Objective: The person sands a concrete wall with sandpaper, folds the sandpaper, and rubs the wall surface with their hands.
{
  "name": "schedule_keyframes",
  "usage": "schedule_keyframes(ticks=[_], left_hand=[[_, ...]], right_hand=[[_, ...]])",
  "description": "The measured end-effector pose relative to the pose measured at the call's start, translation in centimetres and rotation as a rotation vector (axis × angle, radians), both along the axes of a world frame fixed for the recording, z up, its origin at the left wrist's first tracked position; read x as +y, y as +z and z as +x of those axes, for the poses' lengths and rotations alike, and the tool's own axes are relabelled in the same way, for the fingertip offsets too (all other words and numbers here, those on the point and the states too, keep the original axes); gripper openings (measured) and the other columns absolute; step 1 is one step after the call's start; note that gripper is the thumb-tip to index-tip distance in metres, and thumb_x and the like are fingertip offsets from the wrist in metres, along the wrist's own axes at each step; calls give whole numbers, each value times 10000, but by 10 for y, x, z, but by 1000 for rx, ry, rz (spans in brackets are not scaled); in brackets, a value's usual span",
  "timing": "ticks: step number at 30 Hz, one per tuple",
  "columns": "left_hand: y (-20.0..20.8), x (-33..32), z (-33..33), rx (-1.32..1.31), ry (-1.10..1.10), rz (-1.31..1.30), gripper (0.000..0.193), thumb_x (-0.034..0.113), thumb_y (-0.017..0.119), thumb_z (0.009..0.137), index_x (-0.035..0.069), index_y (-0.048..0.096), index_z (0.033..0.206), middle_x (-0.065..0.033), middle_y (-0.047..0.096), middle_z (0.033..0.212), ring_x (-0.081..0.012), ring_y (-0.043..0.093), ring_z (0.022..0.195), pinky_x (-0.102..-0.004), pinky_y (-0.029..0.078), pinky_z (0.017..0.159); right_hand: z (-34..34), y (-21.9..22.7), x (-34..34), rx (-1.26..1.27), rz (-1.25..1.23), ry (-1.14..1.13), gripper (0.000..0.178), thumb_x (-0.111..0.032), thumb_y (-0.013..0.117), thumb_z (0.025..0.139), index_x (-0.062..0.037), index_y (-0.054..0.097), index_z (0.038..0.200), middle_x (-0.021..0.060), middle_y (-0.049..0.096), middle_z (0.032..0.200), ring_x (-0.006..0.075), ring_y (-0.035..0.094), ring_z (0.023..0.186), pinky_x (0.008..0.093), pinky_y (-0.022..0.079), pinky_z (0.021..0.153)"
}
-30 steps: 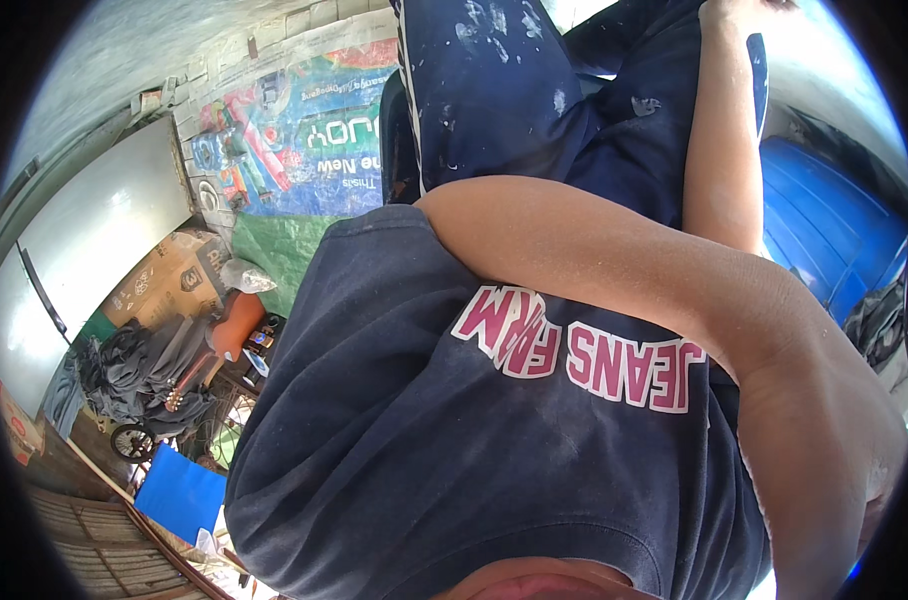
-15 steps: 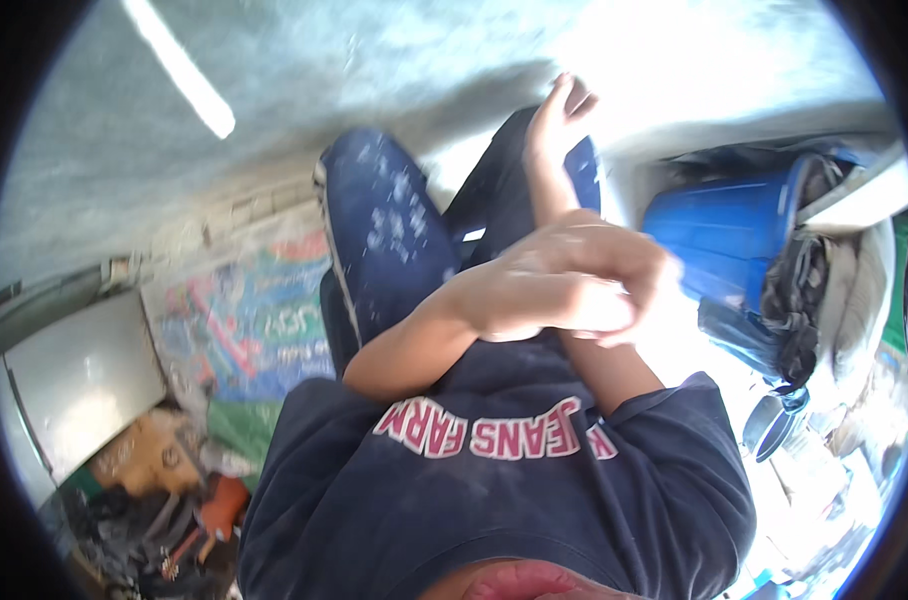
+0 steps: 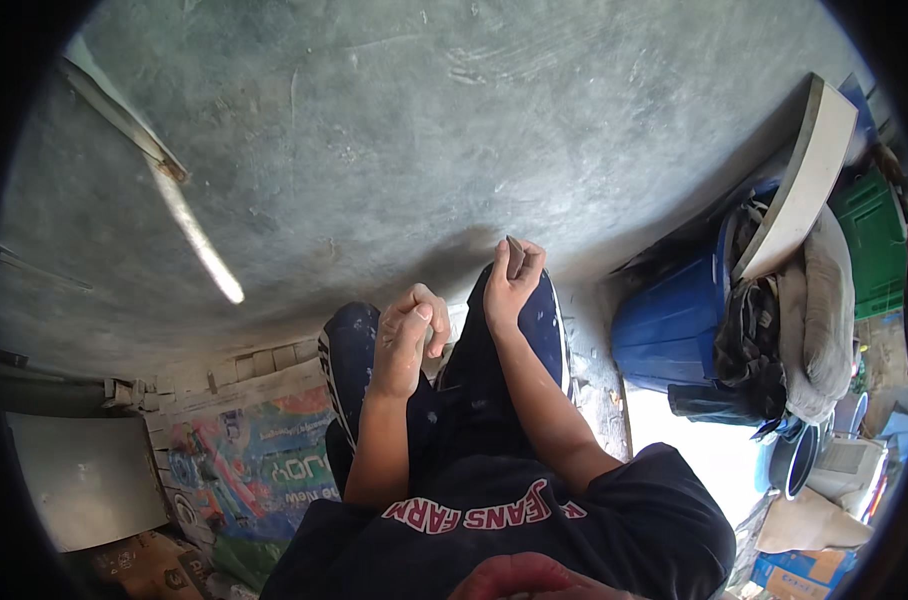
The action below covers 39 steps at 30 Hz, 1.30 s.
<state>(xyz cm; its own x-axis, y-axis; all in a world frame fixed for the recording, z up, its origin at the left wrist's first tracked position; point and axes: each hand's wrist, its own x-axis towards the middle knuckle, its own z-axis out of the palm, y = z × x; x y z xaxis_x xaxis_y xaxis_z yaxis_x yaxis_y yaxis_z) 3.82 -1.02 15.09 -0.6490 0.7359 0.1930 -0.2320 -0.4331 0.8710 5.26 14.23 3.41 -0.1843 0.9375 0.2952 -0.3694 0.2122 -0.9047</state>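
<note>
My right hand (image 3: 511, 290) is raised above my right knee, close to the grey wall (image 3: 374, 170). Pinched between its thumb and fingers is a small, flat, dark grey piece (image 3: 515, 258), perhaps folded sandpaper; its kind is not clear. Beside my left knee (image 3: 352, 335), my left hand (image 3: 406, 335) is closed, with the fingers curled in and the thumb over them. Whatever lies inside it, if anything, is hidden. Pale dust marks the fingers. The two hands are apart, and neither visibly touches the wall.
To the right stand a blue bin (image 3: 669, 325), a pale board (image 3: 799, 180), a stuffed grey sack (image 3: 814, 330) and a green crate (image 3: 871, 240). A printed sheet (image 3: 259, 450) lies at left beside a pale panel (image 3: 89, 480). A strip (image 3: 199, 230) marks the upper-left wall.
My left hand, blurred and laid across my right forearm before, has moved forward and left, off that arm. The head view has shifted, showing more wall. The grey piece now shows in my right hand.
</note>
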Motion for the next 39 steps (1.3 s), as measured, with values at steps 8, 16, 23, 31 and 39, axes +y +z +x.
schedule_keyframes(ticks=[8,16,23,31,39], left_hand=[[-35,4,-2,-50,65,-104,157,146,591,923,26,690,908,17,542,614,-30,447,548,-186,339,515],[-59,-5,-8,16,148,-226,162,154,634,907,12,713,910,-28,601,617,-67,506,541,-203,356,513],[-68,-16,-21,17,205,-191,167,176,695,874,11,717,867,-33,633,648,-75,546,559,-204,372,520],[-117,-19,-38,-242,279,-185,213,283,687,888,76,661,843,29,500,607,-52,420,557,-215,308,553],[-131,-5,-50,-108,444,-377,386,243,655,900,50,554,1218,-69,557,1096,-140,533,901,-277,414,817]], right_hand=[[14,1,14,-77,24,-58,159,-127,614,942,-48,493,1007,37,538,907,95,538,812,237,435,758],[2,-20,15,-67,-68,-17,165,-145,620,939,-47,499,993,39,535,917,105,526,839,250,430,782],[-13,-24,5,-99,-58,32,171,-145,610,949,-51,483,1013,38,554,888,97,542,817,242,436,782],[-8,-13,-8,-139,-45,111,156,-142,595,958,-44,483,1007,53,555,904,111,562,834,248,440,794],[-16,-25,7,-185,93,84,166,-136,600,954,-28,494,1020,55,570,917,109,546,840,233,434,793]])
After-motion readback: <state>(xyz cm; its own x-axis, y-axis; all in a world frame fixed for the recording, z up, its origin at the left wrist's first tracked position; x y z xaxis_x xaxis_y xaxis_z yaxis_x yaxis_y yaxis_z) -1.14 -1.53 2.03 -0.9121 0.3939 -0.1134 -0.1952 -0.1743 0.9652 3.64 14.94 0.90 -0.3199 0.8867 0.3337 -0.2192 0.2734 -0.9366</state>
